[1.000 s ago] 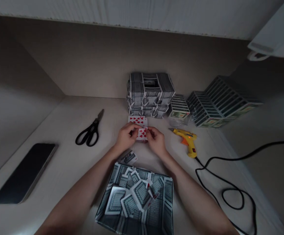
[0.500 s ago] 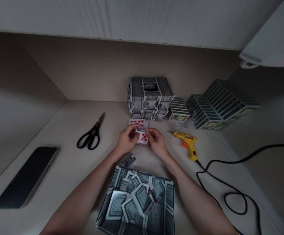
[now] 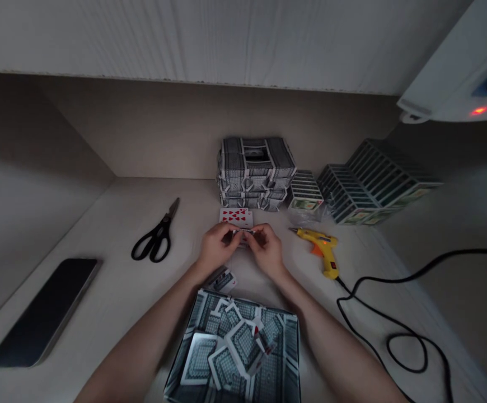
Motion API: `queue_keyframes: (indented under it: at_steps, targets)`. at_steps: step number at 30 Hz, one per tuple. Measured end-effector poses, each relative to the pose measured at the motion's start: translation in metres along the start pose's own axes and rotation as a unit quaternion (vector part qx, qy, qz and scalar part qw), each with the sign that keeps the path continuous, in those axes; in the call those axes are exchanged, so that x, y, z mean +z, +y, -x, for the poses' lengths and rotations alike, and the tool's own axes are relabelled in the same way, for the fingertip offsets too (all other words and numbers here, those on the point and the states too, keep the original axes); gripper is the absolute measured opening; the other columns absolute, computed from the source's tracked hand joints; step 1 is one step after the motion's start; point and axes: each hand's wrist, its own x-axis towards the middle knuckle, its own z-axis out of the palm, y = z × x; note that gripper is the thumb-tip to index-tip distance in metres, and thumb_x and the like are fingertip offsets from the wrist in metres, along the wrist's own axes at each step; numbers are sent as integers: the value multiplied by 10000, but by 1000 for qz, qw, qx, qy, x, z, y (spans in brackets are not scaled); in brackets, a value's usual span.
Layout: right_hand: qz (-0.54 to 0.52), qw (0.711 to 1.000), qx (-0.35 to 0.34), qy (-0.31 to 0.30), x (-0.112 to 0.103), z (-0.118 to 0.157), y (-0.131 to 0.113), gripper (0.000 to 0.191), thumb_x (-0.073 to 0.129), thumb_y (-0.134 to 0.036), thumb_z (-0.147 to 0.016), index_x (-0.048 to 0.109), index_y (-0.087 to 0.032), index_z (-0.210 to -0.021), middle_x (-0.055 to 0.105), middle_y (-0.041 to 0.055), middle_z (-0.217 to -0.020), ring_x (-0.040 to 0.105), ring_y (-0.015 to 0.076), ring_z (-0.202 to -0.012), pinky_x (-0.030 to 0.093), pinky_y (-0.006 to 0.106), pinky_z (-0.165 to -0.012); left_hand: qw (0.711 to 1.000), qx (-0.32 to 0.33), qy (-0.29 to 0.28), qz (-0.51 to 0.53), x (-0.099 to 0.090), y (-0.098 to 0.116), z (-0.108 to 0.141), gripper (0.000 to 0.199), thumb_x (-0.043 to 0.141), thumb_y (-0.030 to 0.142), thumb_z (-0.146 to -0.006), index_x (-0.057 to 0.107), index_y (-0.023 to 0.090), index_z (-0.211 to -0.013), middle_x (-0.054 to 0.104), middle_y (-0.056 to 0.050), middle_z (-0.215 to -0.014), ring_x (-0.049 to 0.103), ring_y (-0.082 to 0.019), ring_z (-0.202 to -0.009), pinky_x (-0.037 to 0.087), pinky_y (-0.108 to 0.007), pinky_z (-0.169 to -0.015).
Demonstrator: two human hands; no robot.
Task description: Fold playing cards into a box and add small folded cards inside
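Observation:
Between my left hand (image 3: 219, 245) and my right hand (image 3: 266, 247), a small playing card (image 3: 243, 232) is pinched at both sides, thumbs near each other at its front. Just behind the fingers lie red-heart playing cards (image 3: 235, 215) on the table. A small cut or folded card piece (image 3: 225, 280) rests below my left hand. Nearer to me, between my forearms, stands a card-covered box (image 3: 291, 358) with loose cards (image 3: 199, 358) in it. The fingers hide much of the held card.
Behind is a stack of card-covered boxes (image 3: 258, 165), with card packs (image 3: 373, 182) to its right. A yellow glue gun (image 3: 325, 252) with a black cable (image 3: 378, 277) lies right; scissors (image 3: 155, 238) and a phone (image 3: 44, 313) lie left. A shelf edge (image 3: 201, 83) hangs above.
My fingertips and thumbs have come closer together on the card, whose red-heart face now shows much less. The view has tilted up slightly.

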Motion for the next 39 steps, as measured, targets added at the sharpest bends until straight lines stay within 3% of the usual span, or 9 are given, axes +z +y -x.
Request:
queue_keyframes:
  at_steps: [9, 17, 32, 39]
  targets:
    - [21, 999, -23, 11, 0, 2, -4, 223, 512, -317, -800, 563, -182, -970, 655, 48, -831, 607, 138, -664, 489, 251, -604, 998, 41, 18, -33, 1, -4, 1, 147, 515, 226, -812, 637, 177, -879, 691, -51, -847, 634, -147, -801, 497, -270, -735]
    - [68, 996, -31, 39, 0, 1, 1, 202, 560, -378, -780, 589, -180, -799, 639, 18, -702, 589, 133, -593, 457, 237, -550, 995, 90, 2, -49, 3, -5, 4, 169, 510, 211, -820, 639, 183, -926, 694, -43, -860, 635, -141, -799, 501, -270, -741]
    - [92, 994, -55, 27, -4, 2, -4, 157, 514, -315, -819, 591, -179, -804, 637, 30, -719, 571, 135, -603, 435, 236, -555, 997, 56, -36, -43, 4, -8, 2, 218, 453, 196, -837, 632, 177, -961, 694, -54, -899, 636, -152, -821, 498, -275, -746]
    - [83, 992, -94, 14, -5, 3, -4, 136, 476, -238, -822, 598, -189, -787, 643, 37, -752, 592, 155, -704, 456, 260, -656, 1000, -12, -21, 7, 5, -5, 3, 219, 459, 226, -841, 649, 179, -937, 700, -46, -898, 647, -143, -791, 501, -249, -724]
